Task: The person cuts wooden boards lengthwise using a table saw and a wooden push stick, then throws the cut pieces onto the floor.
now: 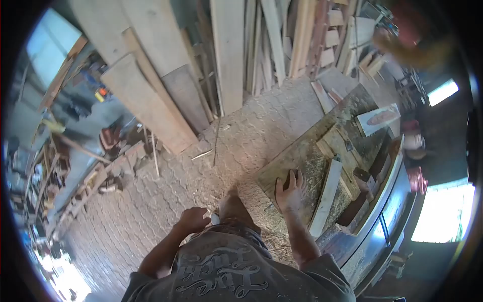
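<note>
My right hand [290, 192] rests on the near left corner of a worn, sawdust-covered wooden workbench [287, 163], its fingers spread and nothing held. Just right of it lies a pale wooden strip [326, 196], and past that a light wooden frame-like piece [344, 156] sits on the bench. My left hand [194, 220] hangs beside my body at the left, over the paved floor, its fingers curled; whether anything is inside them is hidden.
Long boards [229, 55] lean upright along the far side. Wood offcuts [108, 181] are piled at the left. Thin sticks [216, 143] lie on the paved floor [151, 206]. A white card [378, 120] lies at the bench's far right, near a blue-sided unit [375, 226].
</note>
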Demonstrator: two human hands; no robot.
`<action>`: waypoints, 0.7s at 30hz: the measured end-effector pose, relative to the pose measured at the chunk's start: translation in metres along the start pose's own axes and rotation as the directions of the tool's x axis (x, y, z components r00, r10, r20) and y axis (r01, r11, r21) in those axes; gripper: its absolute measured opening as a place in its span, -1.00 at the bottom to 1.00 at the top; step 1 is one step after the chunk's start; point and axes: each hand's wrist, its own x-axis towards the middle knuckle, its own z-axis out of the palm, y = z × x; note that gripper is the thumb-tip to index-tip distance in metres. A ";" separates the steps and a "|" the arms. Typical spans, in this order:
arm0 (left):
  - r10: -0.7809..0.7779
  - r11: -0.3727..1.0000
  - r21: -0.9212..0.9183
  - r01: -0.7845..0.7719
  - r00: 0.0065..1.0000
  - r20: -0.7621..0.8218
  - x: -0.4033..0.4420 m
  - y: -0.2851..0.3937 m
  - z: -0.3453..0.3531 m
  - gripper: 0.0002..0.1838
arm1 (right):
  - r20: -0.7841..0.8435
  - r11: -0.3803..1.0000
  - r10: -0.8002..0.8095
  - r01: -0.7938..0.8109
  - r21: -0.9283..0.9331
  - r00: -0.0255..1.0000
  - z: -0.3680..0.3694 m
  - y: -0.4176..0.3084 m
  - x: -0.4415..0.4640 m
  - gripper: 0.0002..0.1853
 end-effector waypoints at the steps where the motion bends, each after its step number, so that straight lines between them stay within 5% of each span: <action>1: 0.002 1.000 -0.006 -0.002 0.999 0.046 0.016 0.005 -0.012 -0.54 | -0.011 0.999 0.033 -0.033 -0.006 0.999 0.006 0.002 0.013 -0.30; 4: 0.050 0.998 0.031 -0.054 0.989 0.138 0.077 0.005 -0.046 -0.46 | -0.094 0.999 -0.010 0.007 -0.032 0.996 0.025 0.007 0.054 -0.29; 9: 0.086 0.988 0.105 -0.113 0.967 0.239 0.199 -0.017 -0.113 -0.43 | -0.006 1.000 -0.011 0.011 -0.015 1.000 0.022 0.009 0.117 -0.26; 13: -0.062 0.982 0.189 0.024 0.979 0.195 0.271 -0.057 -0.168 -0.44 | 0.042 1.000 -0.006 0.007 -0.009 0.999 0.030 0.004 0.148 -0.23; 15: -0.018 0.982 0.189 -0.002 0.995 0.103 0.306 -0.108 -0.173 -0.53 | 0.047 1.000 -0.010 0.011 -0.027 0.999 0.025 -0.003 0.168 -0.21; 17: 0.320 0.908 0.299 -0.294 0.946 -0.042 0.353 -0.268 -0.118 -0.67 | 0.074 0.999 0.016 -0.012 -0.045 0.997 0.031 -0.005 0.184 -0.21; 18: 0.078 0.853 0.451 -0.262 0.919 0.386 0.359 -0.235 -0.166 -0.32 | 0.101 0.998 0.059 -0.055 -0.039 0.993 0.030 -0.010 0.194 -0.23; 19: 0.087 0.899 0.405 -0.168 0.974 0.211 0.359 -0.261 -0.167 -0.32 | 0.103 0.997 0.073 -0.070 -0.036 0.992 0.035 -0.009 0.202 -0.24; 20: -0.226 0.931 0.313 0.188 0.970 0.088 0.371 -0.284 -0.165 -0.32 | 0.108 0.995 0.094 -0.091 -0.033 0.990 0.039 -0.009 0.208 -0.24; 21: -0.439 0.855 0.374 0.359 0.886 0.152 0.378 -0.286 -0.177 -0.26 | 0.112 0.992 0.122 -0.116 -0.056 0.986 0.043 -0.010 0.214 -0.27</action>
